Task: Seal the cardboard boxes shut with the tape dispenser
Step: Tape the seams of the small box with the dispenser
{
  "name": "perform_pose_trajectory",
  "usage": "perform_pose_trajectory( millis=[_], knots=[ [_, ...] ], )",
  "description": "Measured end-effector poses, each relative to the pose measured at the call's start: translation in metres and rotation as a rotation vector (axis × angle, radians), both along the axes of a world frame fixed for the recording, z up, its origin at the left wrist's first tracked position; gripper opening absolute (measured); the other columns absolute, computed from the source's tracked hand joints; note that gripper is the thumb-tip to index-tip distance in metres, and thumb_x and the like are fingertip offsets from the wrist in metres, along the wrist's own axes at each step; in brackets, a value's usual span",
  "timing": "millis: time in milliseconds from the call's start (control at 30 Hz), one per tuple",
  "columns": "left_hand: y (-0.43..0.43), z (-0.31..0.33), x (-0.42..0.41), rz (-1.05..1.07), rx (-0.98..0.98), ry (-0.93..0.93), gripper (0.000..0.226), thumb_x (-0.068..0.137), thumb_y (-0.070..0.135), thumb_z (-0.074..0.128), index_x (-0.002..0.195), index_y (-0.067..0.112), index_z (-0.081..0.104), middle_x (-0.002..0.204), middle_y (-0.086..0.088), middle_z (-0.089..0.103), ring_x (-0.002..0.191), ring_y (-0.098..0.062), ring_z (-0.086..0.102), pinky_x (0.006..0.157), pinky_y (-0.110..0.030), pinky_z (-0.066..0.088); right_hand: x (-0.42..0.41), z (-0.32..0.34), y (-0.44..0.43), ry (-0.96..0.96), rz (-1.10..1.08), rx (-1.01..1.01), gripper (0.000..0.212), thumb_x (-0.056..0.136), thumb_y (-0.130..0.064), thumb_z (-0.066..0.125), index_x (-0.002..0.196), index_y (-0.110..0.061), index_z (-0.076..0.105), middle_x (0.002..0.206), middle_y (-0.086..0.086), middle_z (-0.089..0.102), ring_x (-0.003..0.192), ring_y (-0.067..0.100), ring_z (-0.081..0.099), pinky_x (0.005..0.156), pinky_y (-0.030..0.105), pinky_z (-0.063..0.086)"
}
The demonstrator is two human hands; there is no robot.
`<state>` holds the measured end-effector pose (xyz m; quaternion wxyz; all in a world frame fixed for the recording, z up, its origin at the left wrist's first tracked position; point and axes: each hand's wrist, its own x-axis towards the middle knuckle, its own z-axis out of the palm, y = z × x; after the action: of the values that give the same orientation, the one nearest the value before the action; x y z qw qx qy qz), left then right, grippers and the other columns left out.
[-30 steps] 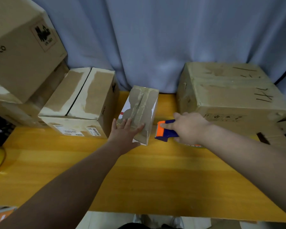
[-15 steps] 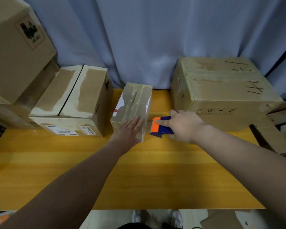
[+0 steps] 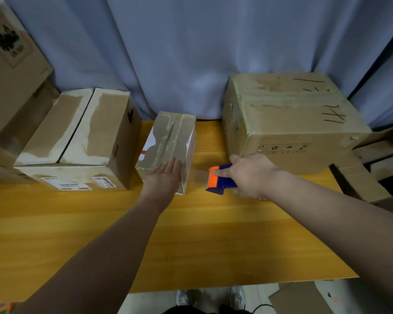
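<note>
Left hand (image 3: 165, 179), fingers straight and together, presses the small cardboard box (image 3: 168, 141) at its near end; just right of it, tape (image 3: 199, 175) stretches to the tape dispenser (image 3: 220, 180) — gripped in the right hand (image 3: 250, 175). A hard pull may slide the light box or wrinkle the tape.

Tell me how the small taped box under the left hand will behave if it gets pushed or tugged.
The small box probably slides easily: it looks light for its size and sits on a smooth table. The left hand pressing flat on top likely stops it shifting toward the tape dispenser. Its heavily taped cardboard should stay stiff.
</note>
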<state>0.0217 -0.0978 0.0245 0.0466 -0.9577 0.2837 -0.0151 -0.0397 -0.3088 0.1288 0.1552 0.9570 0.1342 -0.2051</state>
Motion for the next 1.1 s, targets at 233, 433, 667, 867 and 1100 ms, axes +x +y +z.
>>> perform_pose_trajectory(
  millis=[233,433,667,867,1100],
  knots=[
    [-0.001,-0.010,0.001,0.006,0.004,-0.057,0.073,0.060,0.022,0.091,0.120,-0.005,0.061,0.120,-0.021,0.063,0.107,-0.028,0.065,0.085,-0.040,0.055,0.007,-0.012,0.006,0.070,-0.037,0.047,0.058,0.094,-0.040,0.049,0.147,-0.041,0.026,0.115,0.004,0.047,0.094,0.024,0.051,0.070,0.034,0.044],
    [-0.004,-0.005,-0.002,0.022,-0.065,0.018,0.064,0.081,0.035,0.075,0.127,-0.005,0.056,0.127,-0.023,0.058,0.115,-0.031,0.060,0.094,-0.044,0.050,0.026,-0.027,0.023,0.225,-0.193,0.098,0.044,0.091,-0.037,0.050,0.135,-0.036,0.048,0.115,-0.003,0.057,0.103,0.022,0.056,0.067,0.030,0.042],
    [-0.006,0.000,0.000,0.042,-0.101,0.071,0.065,0.099,0.044,0.042,0.149,0.004,0.025,0.155,-0.013,0.026,0.143,-0.021,0.027,0.116,-0.034,0.022,0.047,-0.034,0.056,0.358,-0.233,0.007,0.006,0.083,-0.022,0.054,0.078,-0.018,0.054,0.078,-0.004,0.052,0.072,0.021,0.052,0.070,0.032,0.043],
    [-0.008,0.007,-0.004,0.060,-0.061,0.082,0.068,0.100,0.049,0.030,0.151,0.005,0.016,0.157,-0.012,0.020,0.145,-0.021,0.022,0.117,-0.034,0.019,-0.003,-0.084,-0.013,0.266,-0.513,0.258,0.044,0.091,-0.038,0.053,0.134,-0.031,0.048,0.128,0.002,0.055,0.109,0.025,0.056,0.076,0.029,0.043],
    [-0.011,0.015,-0.002,0.064,-0.018,0.132,0.067,0.101,0.048,0.023,0.151,0.004,0.014,0.158,-0.013,0.017,0.146,-0.021,0.018,0.118,-0.034,0.019,-0.012,-0.111,-0.034,0.142,-1.166,1.210,0.047,0.089,-0.035,0.066,0.124,-0.018,0.039,0.091,0.004,0.059,0.076,0.015,0.059,0.060,0.025,0.045]
  ],
)
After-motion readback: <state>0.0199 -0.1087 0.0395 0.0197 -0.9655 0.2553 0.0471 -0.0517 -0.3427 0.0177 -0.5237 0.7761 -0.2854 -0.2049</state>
